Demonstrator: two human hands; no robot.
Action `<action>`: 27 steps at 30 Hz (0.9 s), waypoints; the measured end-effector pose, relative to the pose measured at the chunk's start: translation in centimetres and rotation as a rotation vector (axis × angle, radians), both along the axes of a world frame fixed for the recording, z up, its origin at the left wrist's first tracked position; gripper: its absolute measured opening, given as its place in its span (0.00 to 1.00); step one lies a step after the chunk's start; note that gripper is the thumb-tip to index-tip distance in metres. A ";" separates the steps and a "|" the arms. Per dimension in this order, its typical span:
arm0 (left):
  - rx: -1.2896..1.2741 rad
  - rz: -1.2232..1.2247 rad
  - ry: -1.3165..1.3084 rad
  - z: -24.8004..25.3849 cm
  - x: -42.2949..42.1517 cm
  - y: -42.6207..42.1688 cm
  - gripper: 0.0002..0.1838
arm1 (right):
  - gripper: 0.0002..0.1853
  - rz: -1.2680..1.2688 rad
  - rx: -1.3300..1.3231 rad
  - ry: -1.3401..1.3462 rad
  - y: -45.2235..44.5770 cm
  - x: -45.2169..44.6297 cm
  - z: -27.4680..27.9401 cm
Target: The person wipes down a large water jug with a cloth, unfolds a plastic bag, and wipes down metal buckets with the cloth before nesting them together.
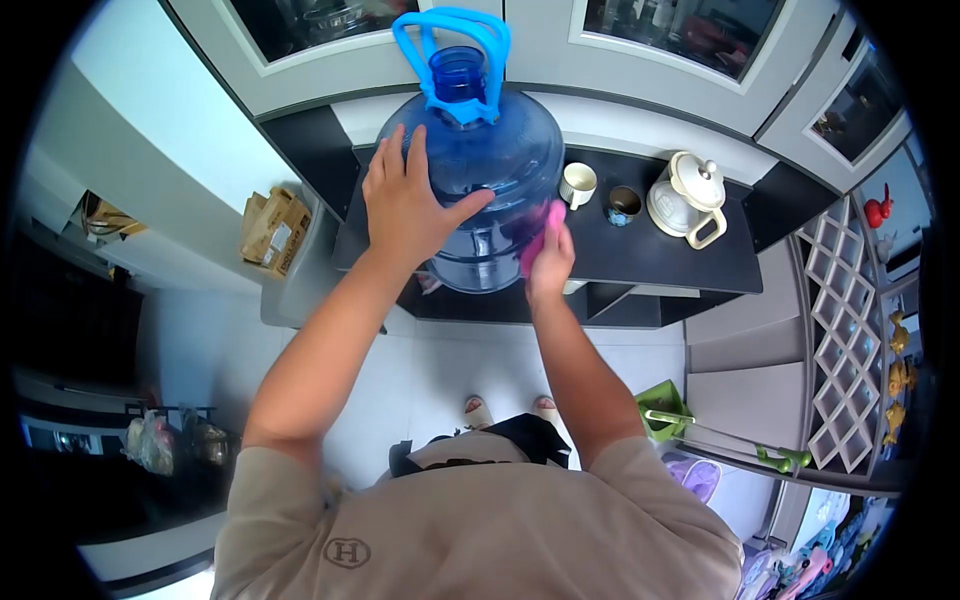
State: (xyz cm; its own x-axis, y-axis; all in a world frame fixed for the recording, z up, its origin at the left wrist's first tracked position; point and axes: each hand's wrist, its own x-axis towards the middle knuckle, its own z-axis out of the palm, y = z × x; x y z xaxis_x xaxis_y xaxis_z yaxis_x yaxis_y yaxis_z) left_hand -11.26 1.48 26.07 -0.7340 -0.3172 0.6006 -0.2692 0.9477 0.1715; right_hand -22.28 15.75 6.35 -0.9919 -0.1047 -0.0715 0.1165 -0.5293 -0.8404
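A large clear blue water jug (480, 155) stands upright on the dark counter, with a bright blue carrying handle (480, 107) around its neck. My left hand (408, 200) rests against the jug's left side, fingers spread and thumb out. On the lower right side, my right hand (552, 262) is closed around something soft and pink that looks like a cloth (532, 254), pressed to the jug. Part of the pink cloth is hidden by my fingers. To the right of that hand stands a white mug (577, 186).
Farther right on the counter (640, 255) are a dark cup (622, 205) and a white lidded pitcher (688, 198). Glass-fronted cabinets (545, 60) overhang the back. A cardboard box (275, 232) lies at left. A green dustpan (664, 408) is on the right by a lattice rack (843, 340).
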 end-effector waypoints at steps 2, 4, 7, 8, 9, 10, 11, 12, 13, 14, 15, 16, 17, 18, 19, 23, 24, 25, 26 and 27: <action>0.007 0.038 -0.002 -0.2 -0.4 0.4 0.55 | 0.21 0.046 -0.057 0.019 0.4 0.7 9.6; 0.006 0.047 -0.020 -0.1 -0.6 0.6 0.57 | 0.22 0.044 0.076 0.239 1.2 0.4 12.2; 0.010 -0.050 -0.113 0.9 0.8 -0.1 0.57 | 0.23 0.005 0.492 0.533 2.2 0.5 13.8; 0.023 -0.123 -0.153 1.6 1.5 -0.8 0.57 | 0.23 -0.005 0.532 0.557 2.5 0.1 12.6; 0.033 -0.192 -0.193 2.4 2.0 -1.7 0.58 | 0.23 -0.014 0.569 0.583 2.6 -0.3 11.4; 0.117 -0.268 -0.236 3.2 2.3 -2.7 0.58 | 0.23 -0.033 0.578 0.623 2.7 -0.4 10.2; 0.039 -0.299 -0.245 3.2 2.5 -3.6 0.57 | 0.23 -0.038 0.571 0.634 2.6 -0.3 8.8; -0.037 -0.330 -0.253 3.2 2.4 -4.5 0.57 | 0.22 -0.043 0.566 0.647 2.3 -0.3 7.1; -0.116 -0.361 -0.257 3.3 2.1 -5.0 0.57 | 0.22 -0.050 0.558 0.665 1.9 -0.4 5.4; -0.113 -0.325 -0.235 2.0 1.6 -5.5 0.56 | 0.22 -0.064 0.609 0.643 1.4 -0.4 3.6; -0.025 -0.349 -0.186 1.4 1.4 -5.2 0.56 | 0.23 -0.099 0.570 0.615 0.8 -0.5 3.1; 0.062 -0.374 -0.137 0.8 1.2 -4.7 0.55 | 0.23 -0.135 0.530 0.586 0.1 -0.6 2.5; 0.151 -0.401 -0.089 0.4 1.0 -4.2 0.55 | 0.24 -0.171 0.494 0.554 -0.6 -0.7 2.0; 0.110 -0.358 -0.080 0.3 1.1 -3.4 0.56 | 0.23 -0.137 0.301 0.425 -1.1 -0.7 2.9; 0.087 -0.303 -0.064 0.1 1.3 -2.4 0.56 | 0.23 -0.122 0.353 0.383 -0.9 -1.1 2.7; -0.022 -0.068 0.026 -0.2 0.3 2.2 0.53 | 0.21 0.045 0.098 0.027 -1.0 -5.2 0.0; -0.036 -0.034 0.051 -0.4 0.1 3.3 0.53 | 0.20 0.090 -0.025 -0.086 -0.9 -5.6 -0.2; -0.052 0.000 0.079 -0.6 -0.1 4.2 0.52 | 0.20 0.138 -0.149 -0.197 -0.9 -5.7 0.9; -0.071 0.035 0.088 -0.9 -0.2 4.9 0.52 | 0.20 0.136 -0.153 -0.210 -0.6 -5.9 1.9; -0.081 0.059 0.088 -1.0 -0.2 5.2 0.52 | 0.19 0.130 -0.114 -0.121 0.1 -5.0 5.1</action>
State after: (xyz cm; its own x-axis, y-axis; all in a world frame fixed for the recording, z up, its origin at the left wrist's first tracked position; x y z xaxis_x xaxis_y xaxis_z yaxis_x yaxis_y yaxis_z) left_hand -11.51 6.71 25.11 -0.6589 -0.3064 0.6870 -0.3121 0.9423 0.1209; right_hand -27.24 15.84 11.40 -0.9545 -0.2454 -0.1698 0.2864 -0.5942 -0.7516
